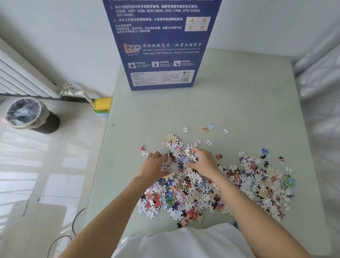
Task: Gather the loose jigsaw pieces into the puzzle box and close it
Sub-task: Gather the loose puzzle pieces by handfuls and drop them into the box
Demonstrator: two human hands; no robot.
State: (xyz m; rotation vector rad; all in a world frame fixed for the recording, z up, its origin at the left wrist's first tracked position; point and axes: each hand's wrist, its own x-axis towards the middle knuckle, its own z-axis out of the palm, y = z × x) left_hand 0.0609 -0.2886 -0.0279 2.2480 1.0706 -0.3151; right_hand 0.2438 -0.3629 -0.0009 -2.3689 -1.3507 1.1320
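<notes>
A wide heap of loose jigsaw pieces covers the near half of the pale green table. The blue puzzle box stands upright at the table's far edge, its printed back facing me. My left hand lies on the heap's far left part with fingers spread and bent over pieces. My right hand is beside it, fingers curled around a clump of pieces between the two hands. Several stray pieces lie apart beyond the heap.
A white radiator lines the left wall, with a bin lined with a bag on the floor. Stacked yellow, green and blue lids or trays sit by the table's left edge. Cables run across the floor. White covered furniture stands to the right.
</notes>
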